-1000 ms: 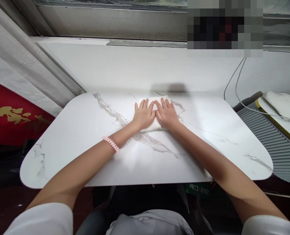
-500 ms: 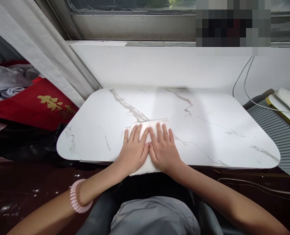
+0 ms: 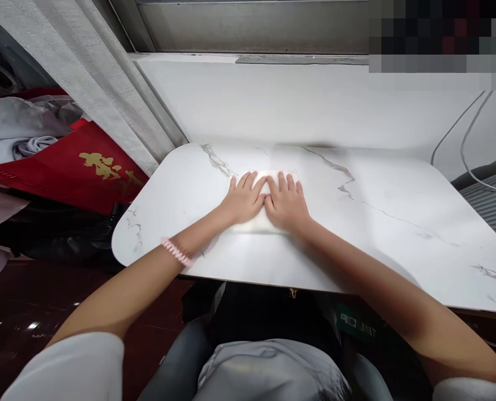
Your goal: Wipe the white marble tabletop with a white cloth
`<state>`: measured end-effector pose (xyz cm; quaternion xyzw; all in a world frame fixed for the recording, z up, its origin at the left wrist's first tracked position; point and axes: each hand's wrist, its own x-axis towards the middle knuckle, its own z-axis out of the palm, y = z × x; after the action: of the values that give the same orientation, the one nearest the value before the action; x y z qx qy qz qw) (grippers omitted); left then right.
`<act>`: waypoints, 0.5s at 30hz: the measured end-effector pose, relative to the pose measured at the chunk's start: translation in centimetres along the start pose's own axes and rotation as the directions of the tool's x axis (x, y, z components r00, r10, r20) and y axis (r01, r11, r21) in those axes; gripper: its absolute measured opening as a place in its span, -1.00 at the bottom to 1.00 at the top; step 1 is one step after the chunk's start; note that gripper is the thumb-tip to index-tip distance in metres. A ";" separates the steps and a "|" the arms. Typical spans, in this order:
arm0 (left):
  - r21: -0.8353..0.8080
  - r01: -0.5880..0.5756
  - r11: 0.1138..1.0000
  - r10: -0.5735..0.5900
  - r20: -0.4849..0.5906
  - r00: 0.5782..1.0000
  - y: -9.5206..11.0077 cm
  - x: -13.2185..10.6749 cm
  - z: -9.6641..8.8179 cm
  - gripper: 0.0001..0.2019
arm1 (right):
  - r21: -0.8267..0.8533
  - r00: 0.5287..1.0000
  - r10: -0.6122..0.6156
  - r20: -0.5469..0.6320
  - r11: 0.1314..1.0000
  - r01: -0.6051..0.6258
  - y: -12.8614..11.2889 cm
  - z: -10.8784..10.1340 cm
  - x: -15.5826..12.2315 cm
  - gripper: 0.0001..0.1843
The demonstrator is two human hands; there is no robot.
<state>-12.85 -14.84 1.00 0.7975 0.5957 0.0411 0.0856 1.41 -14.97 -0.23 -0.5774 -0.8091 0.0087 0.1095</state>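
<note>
A folded white cloth (image 3: 258, 224) lies flat on a white marble-patterned tabletop (image 3: 398, 189), around its middle. My left hand (image 3: 244, 201) presses palm down on the cloth's left part, fingers spread and pointing to the wall. Beside it, my right hand (image 3: 287, 203) rests flat on the right part, its fingers stretched out too. The thumbs and index fingers of both hands meet or nearly meet. Much of the cloth is hidden under the palms. A pink coiled band (image 3: 176, 252) circles my left wrist.
Left of the tabletop are a grey-white pillar (image 3: 106, 83) and a red bag (image 3: 97, 167) with gold lettering and grey cloth. A white wall (image 3: 281, 106) borders the far edge. Thin cables (image 3: 465, 139) hang at the right above a grey ribbed surface (image 3: 492, 206).
Both hands have slid the cloth away from me, from the tabletop's near edge toward the wall. My arms are stretched further. The camera view has shifted a little.
</note>
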 end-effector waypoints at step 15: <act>-0.042 0.010 0.999 -0.014 -0.095 0.995 -7.2 12.8 -1.6 -0.46 | 0.043 0.997 0.051 -0.066 0.998 -0.048 0.9 2.8 14.5 -0.40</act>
<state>-16.24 -0.42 0.80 0.7891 0.6029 0.0909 0.0741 -2.79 -0.77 -0.62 -0.5948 -0.7901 0.0088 0.1482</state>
